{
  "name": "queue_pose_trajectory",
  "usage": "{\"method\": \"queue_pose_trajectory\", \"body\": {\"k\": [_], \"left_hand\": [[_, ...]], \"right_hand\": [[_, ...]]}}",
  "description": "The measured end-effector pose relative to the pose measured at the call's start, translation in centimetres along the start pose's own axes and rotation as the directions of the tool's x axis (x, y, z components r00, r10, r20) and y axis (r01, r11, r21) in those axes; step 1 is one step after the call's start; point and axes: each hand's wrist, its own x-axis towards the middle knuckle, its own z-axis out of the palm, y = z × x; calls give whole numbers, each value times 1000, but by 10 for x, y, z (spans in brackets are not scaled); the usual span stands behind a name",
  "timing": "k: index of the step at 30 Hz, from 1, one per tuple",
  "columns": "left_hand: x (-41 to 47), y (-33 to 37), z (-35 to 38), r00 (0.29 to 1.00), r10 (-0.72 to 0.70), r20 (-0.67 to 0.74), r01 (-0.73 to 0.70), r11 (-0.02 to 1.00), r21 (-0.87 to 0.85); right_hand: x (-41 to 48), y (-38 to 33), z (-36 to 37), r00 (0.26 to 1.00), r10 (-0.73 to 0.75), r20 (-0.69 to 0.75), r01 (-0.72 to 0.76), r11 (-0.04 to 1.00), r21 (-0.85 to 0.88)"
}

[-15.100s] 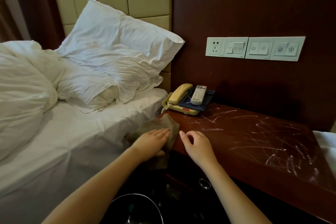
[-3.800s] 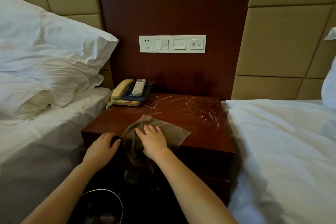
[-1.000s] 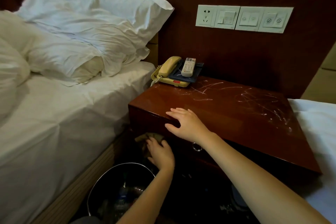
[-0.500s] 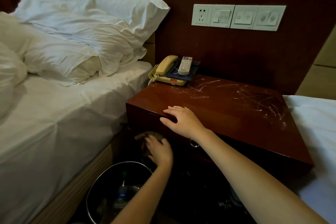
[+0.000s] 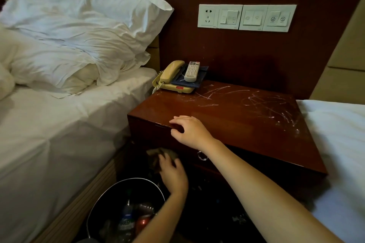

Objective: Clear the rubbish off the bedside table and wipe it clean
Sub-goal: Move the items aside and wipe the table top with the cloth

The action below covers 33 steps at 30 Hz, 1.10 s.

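Left hand [image 5: 173, 174] lies with its fingers spread on a brown cloth [image 5: 156, 154], pressing it against the dark front face of the bedside table [image 5: 246, 130], below the top and just left of the ring pull [image 5: 202, 157]; the light there is poor, but the fingers appear flat rather than closed round the cloth. Right hand [image 5: 190, 131] holds the front edge of the top, fingers curled on the surface and thumb over the front; judged a brace.

Step in hand: wiping, now on the front face; no rubbish is seen on the top.

Condition of the table: dark red gloss wood, centre of the frame; white marks [image 5: 272, 106] cross the rear and right of the top; whether residue or scratches cannot be told.

Next move, as judged: bring the cloth up to those marks, rub firmly, and work round the telephone [image 5: 171, 77] and remote [image 5: 192, 71] at the rear left corner.

Surroundings: bin [image 5: 110, 191] at lower left, holding bottles [image 5: 125, 221]; a bed touching each side.
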Motion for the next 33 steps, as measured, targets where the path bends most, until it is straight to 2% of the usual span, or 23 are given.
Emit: {"method": "queue_pose_trajectory", "body": {"k": [6,9,12,15,18,21,26,29,33], "left_hand": [[-75,5,28,994,57,91,-71,984,162],[-113,8,41,966,88,242,-166,932,324],[-145,6,59,918,56,392,-235,873,426],[-170,-3,78,879,44,474,-263,875,407],[-183,-4,90,843,-26,538,-232,884,406],[-178,4,81,870,2,494,-252,862,440],[-103,6,49,951,-11,310,-108,925,364],[-64,8,28,974,-6,225,-89,908,410],[-91,13,30,971,41,237,-154,863,481]], "right_hand": [[-20,4,-12,999,9,-44,-9,1000,14],[-40,17,-28,992,15,-127,-21,999,-47],[-63,32,-50,980,41,-195,-62,993,-103],[-86,47,-68,968,37,-249,-91,974,-209],[-106,64,-78,961,67,-267,-140,955,-262],[-120,76,-82,957,93,-276,-174,942,-288],[-134,84,-85,975,104,-198,-179,894,-411],[-137,85,-87,975,65,-215,-155,884,-440],[-136,83,-95,977,-1,-214,-103,875,-472]]}}
